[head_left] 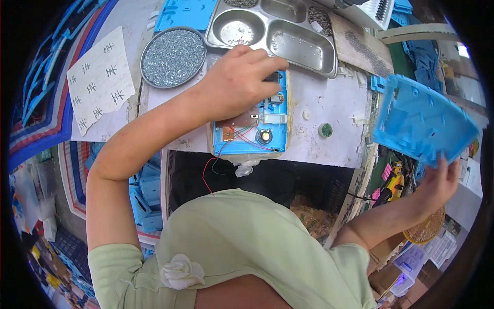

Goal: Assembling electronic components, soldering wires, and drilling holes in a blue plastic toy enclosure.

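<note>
An open blue plastic casing (247, 147) lies on the table before me, with red and green wires, a small round speaker-like part (264, 136) and a copper-coloured square (228, 134) inside. Over its upper part is my left hand (242, 82), fingers bent and closed around a dark part near the casing's top right corner. The palm hides what they grip. Off to the right, beyond the table edge, my right hand (440, 183) grips the lower edge of a blue plastic cover (424, 118), held up and tilted.
Behind the casing stand a round dish of small metal screws (174, 56) and a compartmented steel tray (301, 46). A written paper sheet (100, 80) lies at left. A small green-topped round piece (325, 130) sits right of the casing. More blue parts (149, 190) are stacked below left.
</note>
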`<state>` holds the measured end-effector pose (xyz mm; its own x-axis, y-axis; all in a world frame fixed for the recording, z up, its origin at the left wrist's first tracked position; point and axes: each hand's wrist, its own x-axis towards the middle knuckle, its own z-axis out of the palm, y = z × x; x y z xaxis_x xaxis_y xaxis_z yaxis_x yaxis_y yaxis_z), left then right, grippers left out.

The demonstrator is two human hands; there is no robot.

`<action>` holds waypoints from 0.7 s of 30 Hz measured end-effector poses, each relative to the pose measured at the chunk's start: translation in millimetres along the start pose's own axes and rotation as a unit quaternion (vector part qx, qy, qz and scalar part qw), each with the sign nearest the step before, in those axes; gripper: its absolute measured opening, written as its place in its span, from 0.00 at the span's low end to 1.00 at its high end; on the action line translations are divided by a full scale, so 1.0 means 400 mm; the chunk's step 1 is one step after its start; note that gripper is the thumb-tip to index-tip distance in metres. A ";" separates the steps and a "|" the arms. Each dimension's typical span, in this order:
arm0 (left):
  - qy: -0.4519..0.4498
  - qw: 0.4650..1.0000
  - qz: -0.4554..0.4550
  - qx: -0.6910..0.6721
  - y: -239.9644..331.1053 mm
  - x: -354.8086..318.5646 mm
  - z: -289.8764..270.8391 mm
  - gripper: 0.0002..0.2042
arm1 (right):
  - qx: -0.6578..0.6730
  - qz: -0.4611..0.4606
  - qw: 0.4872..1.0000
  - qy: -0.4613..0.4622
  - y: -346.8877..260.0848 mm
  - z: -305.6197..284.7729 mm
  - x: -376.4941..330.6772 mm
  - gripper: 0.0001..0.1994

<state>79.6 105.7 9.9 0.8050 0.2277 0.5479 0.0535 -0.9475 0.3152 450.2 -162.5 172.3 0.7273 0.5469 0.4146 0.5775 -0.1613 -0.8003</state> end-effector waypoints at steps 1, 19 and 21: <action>0.016 0.995 -0.076 -0.068 0.032 -0.004 -0.029 0.06 | 0.050 -0.047 0.998 0.012 -0.022 0.096 -0.083 0.09; 0.012 0.876 -0.435 -0.209 0.121 -0.088 -0.072 0.37 | 0.068 0.099 0.919 -0.376 -0.050 0.515 -0.431 0.33; 0.008 0.914 -0.398 -0.085 0.129 -0.097 -0.050 0.40 | -0.012 0.024 0.923 -0.385 -0.024 0.517 -0.455 0.32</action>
<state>39.4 52.6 20.5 0.5434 0.8331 0.1033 0.5238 -0.4326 0.7338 235.5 -90.7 14.9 0.2788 0.9586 -0.0586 0.5661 -0.2134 -0.7963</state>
